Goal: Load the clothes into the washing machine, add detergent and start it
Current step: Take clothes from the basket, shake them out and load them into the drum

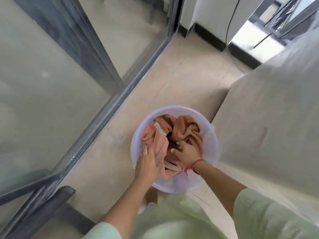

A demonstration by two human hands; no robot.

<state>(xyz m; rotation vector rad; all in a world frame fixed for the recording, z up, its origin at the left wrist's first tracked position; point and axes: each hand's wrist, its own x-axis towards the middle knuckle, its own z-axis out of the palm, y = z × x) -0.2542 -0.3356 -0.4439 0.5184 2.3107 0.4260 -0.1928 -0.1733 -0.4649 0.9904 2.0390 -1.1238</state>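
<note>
A pale translucent round basin (211, 140) stands on the tiled floor, filled with orange-pink clothes (184, 130). My left hand (150, 163) is at the basin's left rim, its fingers curled round a pink piece of cloth. My right hand (187, 151) is down inside the basin, gripping the bunched clothes near the middle. A red string bracelet is on my right wrist. No detergent is in view.
A dark-framed glass sliding door (72, 80) runs along the left. A large white appliance or cabinet (269, 128) rises at the right, close to the basin. Another white unit with a black cable (231, 23) stands at the back.
</note>
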